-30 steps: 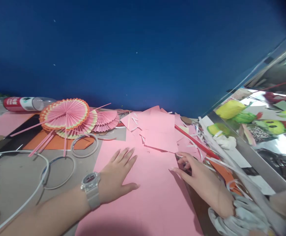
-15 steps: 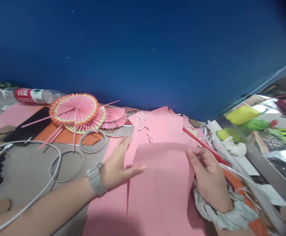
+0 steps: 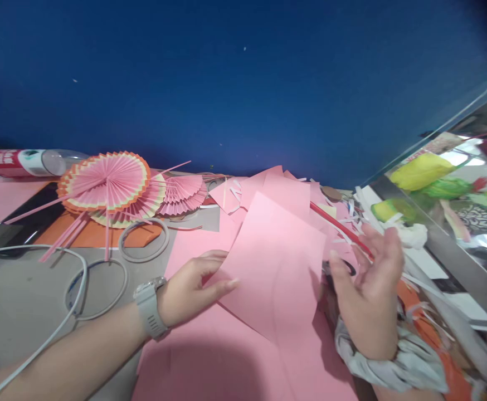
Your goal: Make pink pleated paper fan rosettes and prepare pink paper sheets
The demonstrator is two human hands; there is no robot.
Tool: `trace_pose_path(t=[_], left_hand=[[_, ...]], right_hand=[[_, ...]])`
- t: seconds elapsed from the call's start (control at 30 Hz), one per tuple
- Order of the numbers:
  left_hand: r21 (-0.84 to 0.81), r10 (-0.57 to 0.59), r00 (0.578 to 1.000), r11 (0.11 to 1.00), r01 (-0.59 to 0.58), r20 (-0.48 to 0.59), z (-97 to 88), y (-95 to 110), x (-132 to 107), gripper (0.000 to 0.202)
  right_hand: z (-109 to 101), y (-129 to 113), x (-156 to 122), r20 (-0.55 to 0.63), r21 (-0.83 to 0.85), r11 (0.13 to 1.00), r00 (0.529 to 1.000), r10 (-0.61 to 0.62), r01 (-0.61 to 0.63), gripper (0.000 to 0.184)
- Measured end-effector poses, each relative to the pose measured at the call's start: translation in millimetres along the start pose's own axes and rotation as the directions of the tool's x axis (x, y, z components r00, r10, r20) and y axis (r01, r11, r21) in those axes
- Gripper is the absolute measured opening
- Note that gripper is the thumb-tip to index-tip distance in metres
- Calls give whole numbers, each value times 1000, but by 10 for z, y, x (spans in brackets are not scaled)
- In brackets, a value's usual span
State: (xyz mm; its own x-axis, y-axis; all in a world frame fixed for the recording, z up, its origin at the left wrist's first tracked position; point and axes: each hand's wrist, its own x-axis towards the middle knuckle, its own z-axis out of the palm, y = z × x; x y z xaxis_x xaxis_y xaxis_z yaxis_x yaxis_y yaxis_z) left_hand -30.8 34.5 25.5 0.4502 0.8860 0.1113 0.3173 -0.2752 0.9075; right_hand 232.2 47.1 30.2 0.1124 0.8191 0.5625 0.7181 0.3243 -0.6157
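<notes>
My left hand (image 3: 191,289), with a grey watch at the wrist, pinches the left edge of a pink sheet of paper (image 3: 274,262). Its thumb lies on top and the other fingers are under the sheet. The sheet is turned at an angle and tilted above larger pink paper (image 3: 201,362). To the right of the sheet, my right hand (image 3: 369,301) is held up with fingers apart and nothing in it. A black ring-shaped handle (image 3: 347,267) shows partly behind the right thumb.
Pleated paper fans (image 3: 110,181) lie at the left on orange paper (image 3: 55,231). Near them are tape rings (image 3: 145,259), a plastic bottle (image 3: 30,162) and a white cable (image 3: 82,284). At the right are a red strip (image 3: 335,223), paper scraps and a bin of colourful items (image 3: 439,186).
My right hand has let go of the pink sheet and opened. My left hand, open before, now grips its left edge. The sheet has turned, and the view has shifted slightly right.
</notes>
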Motion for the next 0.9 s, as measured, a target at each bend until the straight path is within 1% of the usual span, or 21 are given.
trace_pose_path(t=[0.03, 0.07, 0.1, 0.13, 0.2, 0.37, 0.47, 0.53, 0.6, 0.67, 0.73, 0.77, 0.83, 0.9], left_hand=[[5, -3, 1000, 1000, 3, 0, -1, 0, -1, 27], [8, -6, 1000, 1000, 6, 2, -2, 1, -2, 28], [9, -8, 1000, 1000, 8, 4, -3, 4, -4, 29], [11, -13, 1000, 1000, 13, 3, -3, 9, -6, 30], [20, -26, 1000, 999, 26, 0, -3, 18, -10, 29], [32, -97, 995, 995, 96, 11, 4, 22, -26, 26], [-7, -164, 986, 986, 164, -5, 18, -13, -37, 32], [-39, -206, 978, 978, 205, -29, 34, -51, -43, 44], [-82, -236, 971, 969, 232, -46, 51, -85, -47, 54], [-140, -245, 968, 962, 236, -48, 60, -98, -48, 58], [-180, -237, 970, 957, 226, -44, 54, -84, -43, 53], [-187, -232, 972, 957, 221, -42, 47, -70, -39, 48], [-195, -227, 973, 957, 214, -45, 31, -40, -30, 40], [-252, -231, 972, 944, 214, -39, 22, -23, -20, 36]], right_hand=[[14, -22, -26, 37, -120, 983, 990, -135, 138, 81], [33, -47, -55, 96, -208, 946, 968, -233, 249, 82], [56, -71, -88, 169, -263, 905, 940, -298, 334, 81], [82, -94, -121, 239, -286, 873, 911, -335, 396, 81], [134, -126, -184, 361, -276, 841, 861, -358, 466, 81], [218, -143, -275, 560, -256, 799, 757, -337, 545, 96], [241, -145, -291, 634, -242, 788, 707, -313, 566, 101], [250, -139, -293, 658, -241, 792, 695, -291, 560, 101], [253, -124, -294, 665, -249, 800, 697, -269, 546, 102], [254, -102, -297, 672, -257, 807, 698, -246, 532, 102], [258, -83, -302, 690, -255, 811, 687, -230, 527, 99], [261, -79, -304, 707, -243, 811, 669, -228, 533, 98], [271, -80, -305, 751, -202, 809, 618, -233, 551, 95], [278, -91, -298, 792, -152, 812, 560, -241, 564, 93]])
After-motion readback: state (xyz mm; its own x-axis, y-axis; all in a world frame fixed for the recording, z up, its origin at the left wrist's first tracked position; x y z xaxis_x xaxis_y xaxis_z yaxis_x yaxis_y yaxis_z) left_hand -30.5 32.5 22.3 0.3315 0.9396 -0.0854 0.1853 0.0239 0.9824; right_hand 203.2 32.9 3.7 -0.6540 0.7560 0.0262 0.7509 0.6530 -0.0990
